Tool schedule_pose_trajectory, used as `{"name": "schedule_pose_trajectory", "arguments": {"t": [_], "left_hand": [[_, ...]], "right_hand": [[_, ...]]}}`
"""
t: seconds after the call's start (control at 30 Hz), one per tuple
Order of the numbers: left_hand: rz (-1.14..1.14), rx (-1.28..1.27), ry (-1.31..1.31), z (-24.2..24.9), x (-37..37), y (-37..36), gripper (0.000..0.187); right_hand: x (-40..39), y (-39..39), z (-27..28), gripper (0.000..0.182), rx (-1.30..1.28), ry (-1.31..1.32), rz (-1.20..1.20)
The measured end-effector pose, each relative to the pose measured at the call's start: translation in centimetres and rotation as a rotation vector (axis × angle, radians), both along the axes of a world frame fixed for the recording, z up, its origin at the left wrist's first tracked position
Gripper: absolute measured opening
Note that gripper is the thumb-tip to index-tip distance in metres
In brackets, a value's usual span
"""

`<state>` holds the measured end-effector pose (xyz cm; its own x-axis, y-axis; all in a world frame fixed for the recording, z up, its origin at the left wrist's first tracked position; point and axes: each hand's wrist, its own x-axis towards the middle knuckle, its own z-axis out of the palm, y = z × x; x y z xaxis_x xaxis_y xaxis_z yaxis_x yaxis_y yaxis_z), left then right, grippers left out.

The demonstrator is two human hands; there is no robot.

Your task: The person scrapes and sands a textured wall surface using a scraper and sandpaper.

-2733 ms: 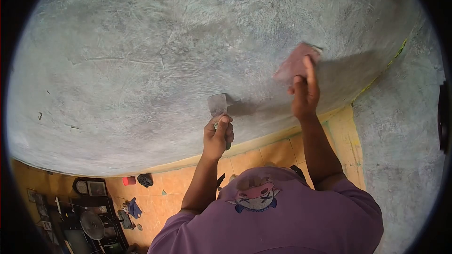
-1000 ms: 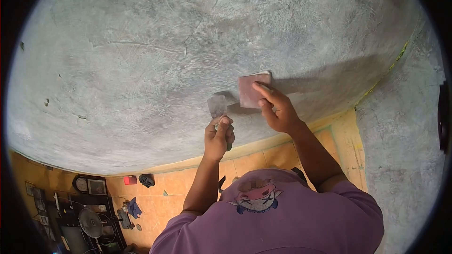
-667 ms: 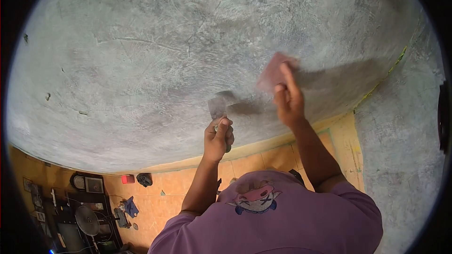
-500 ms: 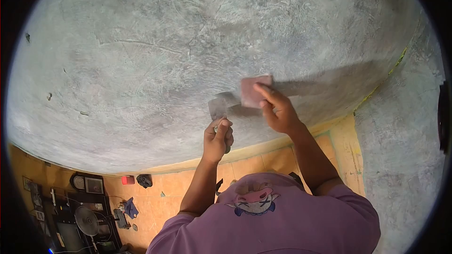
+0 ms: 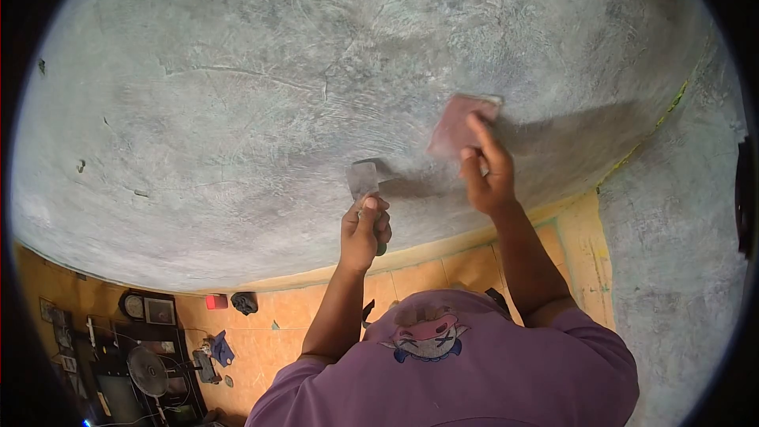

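Observation:
My left hand [image 5: 366, 229] is closed around a putty knife [image 5: 364, 180], its grey blade pointing up and a bit of green handle showing below the fingers. The blade is close to the grey wall [image 5: 261, 134]; whether it touches cannot be made out. To the right and higher, my right hand [image 5: 490, 175] holds a reddish-pink piece of sandpaper [image 5: 457, 128] against the wall, thumb and a stretched finger on its face. The paper is slightly blurred, with a pale upper right edge. The wall has uneven, streaky patches of grey.
A yellow-green line [image 5: 668, 111] marks the corner with a second grey wall [image 5: 672, 285]. Below lie orange floor tiles [image 5: 269, 356]. At lower left stand a fan [image 5: 148, 370] and a dark shelf [image 5: 178, 340]; a red box [image 5: 215, 301] sits near the wall's foot.
My right hand has moved up and to the right across the wall with the sandpaper, which is now more tilted. My left hand and the putty knife have barely moved.

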<state>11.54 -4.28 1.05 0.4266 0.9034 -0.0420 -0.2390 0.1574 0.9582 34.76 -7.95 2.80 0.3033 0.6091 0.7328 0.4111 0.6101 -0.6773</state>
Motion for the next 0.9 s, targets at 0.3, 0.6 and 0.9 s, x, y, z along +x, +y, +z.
{"name": "schedule_pose_trajectory", "arguments": {"t": [0.3, 0.6, 0.9], "left_hand": [[-0.012, -0.001, 0.009, -0.4, -0.2, 0.8, 0.042], [-0.025, -0.011, 0.011, -0.4, -0.5, 1.4, 0.041], [-0.014, -0.012, -0.008, -0.3, -0.5, 1.6, 0.040]], "right_hand": [[-1.8, 0.4, -0.6, 0.040, -0.065, -0.050, 0.002], [0.4, 0.6, 1.1, 0.036, 0.041, 0.167, -0.130], [-1.8, 0.5, -1.0, 0.036, -0.049, -0.140, -0.009]]}}
